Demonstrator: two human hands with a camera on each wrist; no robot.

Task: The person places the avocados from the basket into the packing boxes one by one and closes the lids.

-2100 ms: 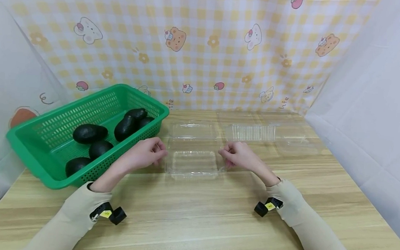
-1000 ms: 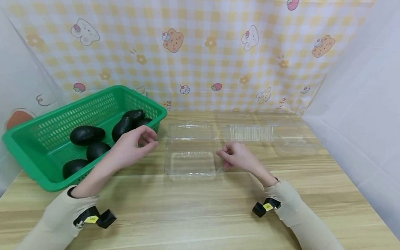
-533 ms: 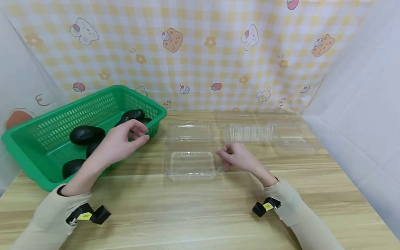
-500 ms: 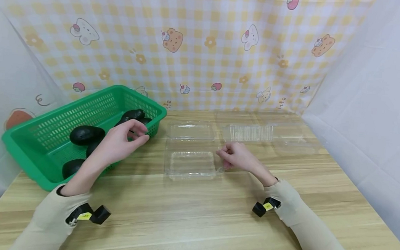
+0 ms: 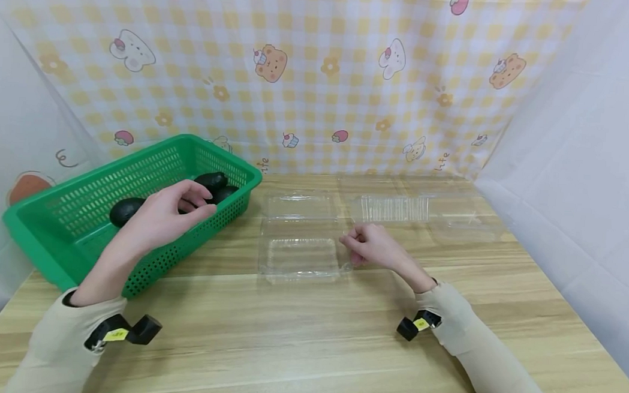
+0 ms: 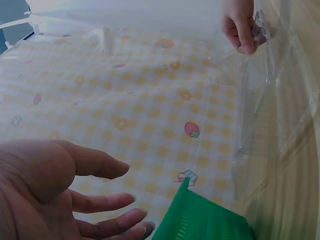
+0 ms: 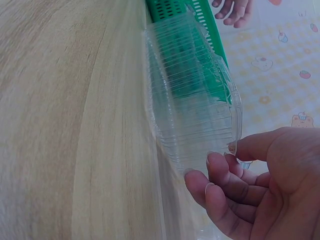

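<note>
My left hand (image 5: pixel 170 215) hovers over the near side of a green plastic basket (image 5: pixel 46 258), its fingers loosely bent with nothing between them. Dark avocados (image 5: pixel 211 181) lie inside the basket, some of them covered by that hand and forearm. In the left wrist view the thumb and fingers (image 6: pixel 102 202) stand well apart. A clear plastic clamshell box (image 5: pixel 302 259) rests on the table with its lid laid back. At its right edge my right hand (image 5: pixel 371 245) pinches the rim between thumb and forefinger, as the right wrist view of the box (image 7: pixel 195 100) shows.
More clear plastic boxes (image 5: pixel 397 209) stand at the back right of the wooden table (image 5: pixel 305 346). A yellow checked cloth (image 5: pixel 326 95) hangs behind the table, and white cloth (image 5: pixel 591 177) closes off the right side.
The left hand has let go of the box's left edge and moved left over the basket, its thumb and fingers spreading. The right hand has stayed at the box's right edge.
</note>
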